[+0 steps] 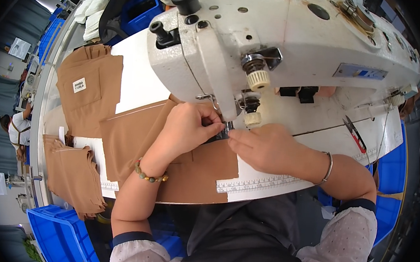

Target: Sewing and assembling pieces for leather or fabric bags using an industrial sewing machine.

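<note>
A white industrial sewing machine [297, 44] stands over the table, its presser foot [228, 126] between my two hands. My left hand [187, 129] is closed just left of the foot, thumb and forefinger pinched together. My right hand [266, 148] reaches in from the other side, its fingertips pressed together against the foot area. Whatever either pinch holds is too small or hidden to name. Brown fabric [196, 177] lies flat under my left hand and wrist, running up to the foot. The needle tip is hidden by my fingers.
Brown pocket pieces [74, 109] and a stack of cut brown fabric [74, 174] lie at the left. Red-handled thread snips [355, 135] rest at right. A measuring tape [260, 184] runs along the front edge. Blue bins [61, 233] flank the table. Another person [19, 129] is far left.
</note>
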